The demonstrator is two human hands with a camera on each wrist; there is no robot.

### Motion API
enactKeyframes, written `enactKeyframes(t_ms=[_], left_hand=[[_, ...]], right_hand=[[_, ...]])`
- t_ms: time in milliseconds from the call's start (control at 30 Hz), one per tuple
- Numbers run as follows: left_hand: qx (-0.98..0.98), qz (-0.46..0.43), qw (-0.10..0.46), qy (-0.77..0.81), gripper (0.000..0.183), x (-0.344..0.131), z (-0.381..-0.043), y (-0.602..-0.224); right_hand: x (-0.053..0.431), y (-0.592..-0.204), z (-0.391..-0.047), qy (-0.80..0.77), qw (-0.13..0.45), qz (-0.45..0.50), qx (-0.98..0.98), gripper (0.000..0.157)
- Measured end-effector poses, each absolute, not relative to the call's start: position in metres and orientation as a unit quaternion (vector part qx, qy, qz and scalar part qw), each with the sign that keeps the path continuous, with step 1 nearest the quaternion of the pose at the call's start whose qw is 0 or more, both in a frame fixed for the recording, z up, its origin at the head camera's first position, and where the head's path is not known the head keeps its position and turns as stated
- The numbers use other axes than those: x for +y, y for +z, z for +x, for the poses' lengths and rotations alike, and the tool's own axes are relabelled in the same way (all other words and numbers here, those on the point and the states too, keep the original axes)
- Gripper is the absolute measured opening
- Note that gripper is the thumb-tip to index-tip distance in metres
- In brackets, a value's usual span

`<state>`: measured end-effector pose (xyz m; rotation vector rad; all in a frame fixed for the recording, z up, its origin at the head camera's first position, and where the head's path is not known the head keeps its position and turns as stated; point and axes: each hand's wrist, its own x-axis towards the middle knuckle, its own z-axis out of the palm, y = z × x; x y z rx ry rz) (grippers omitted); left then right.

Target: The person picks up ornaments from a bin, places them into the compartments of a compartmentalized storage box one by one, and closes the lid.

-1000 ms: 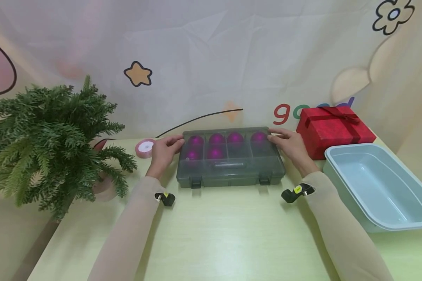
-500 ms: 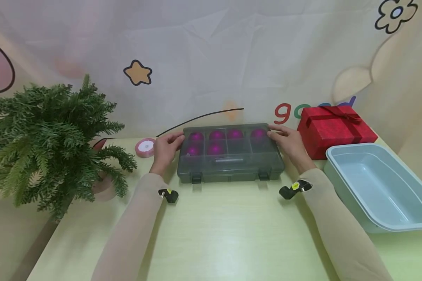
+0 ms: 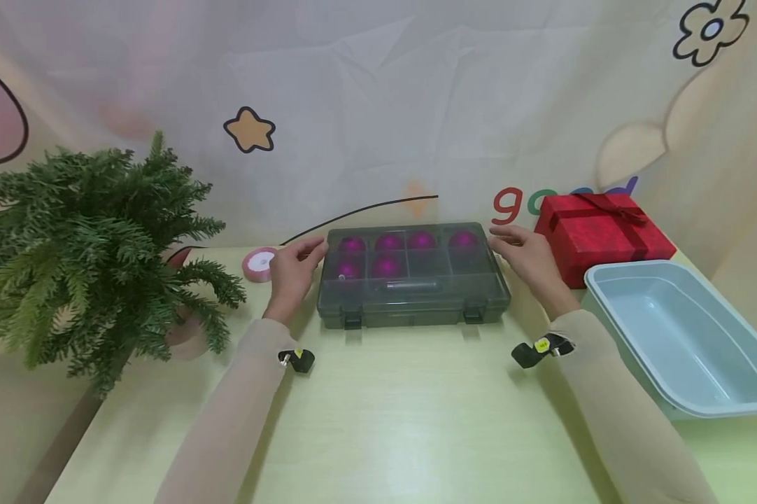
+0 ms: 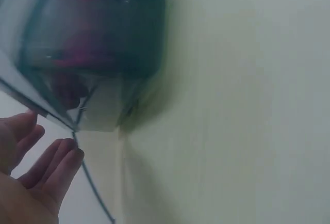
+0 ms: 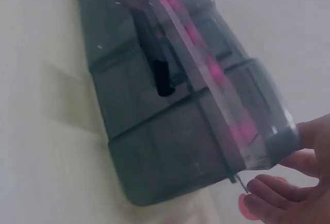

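A dark grey see-through storage case [image 3: 413,308] lies flat on the table, its lid down and two latches along the near side. Bright pink balls [image 3: 387,267] show through the lid in several of its compartments. At the left end of the case is my left hand [image 3: 292,273], fingers loosely bent; in the left wrist view its fingertips [image 4: 67,159] are just off the case's corner [image 4: 98,33]. My right hand [image 3: 529,260] is beside the right end, a small gap between. The right wrist view has those fingers [image 5: 273,195] relaxed near the case's end [image 5: 165,152], holding nothing.
A pink ribbon roll [image 3: 260,264] lies left of my left hand. Further left stands a green artificial pine tree [image 3: 95,245] in a pot. On the right are a red gift box [image 3: 605,231] and a pale blue basin [image 3: 687,336]. A printed cloth hangs behind.
Half a second ago both hands touched the ends of the case; now they have drawn slightly outward from it. The near side of the case sits slightly higher in view than a second ago.
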<state>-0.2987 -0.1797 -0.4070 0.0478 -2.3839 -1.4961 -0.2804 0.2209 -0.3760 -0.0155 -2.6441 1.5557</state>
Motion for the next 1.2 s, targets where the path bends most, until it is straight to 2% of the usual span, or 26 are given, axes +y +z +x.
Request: enactKeyframes(t_ms=[300, 667, 900, 1200], left_hand=[[-0.847, -0.044, 0.16, -0.504, 0.03, -0.186, -0.251, -0.394], [-0.845, -0.103, 0.167, -0.498, 0.026, -0.183, -0.212, -0.391], [-0.844, -0.125, 0.165, -0.496, 0.024, -0.184, -0.197, -0.393], [-0.857, -0.115, 0.165, -0.475, 0.021, -0.185, -0.189, -0.396]], right_hand=[[0.218, -0.365, -0.24, 0.439, 0.083, 0.087, -0.89, 0.043], [0.223, -0.373, -0.214, 0.411, 0.111, 0.151, -0.892, 0.036], [0.227, -0.379, -0.203, 0.391, 0.124, 0.185, -0.893, 0.036], [0.231, -0.387, -0.197, 0.377, 0.174, 0.196, -0.888, 0.033]])
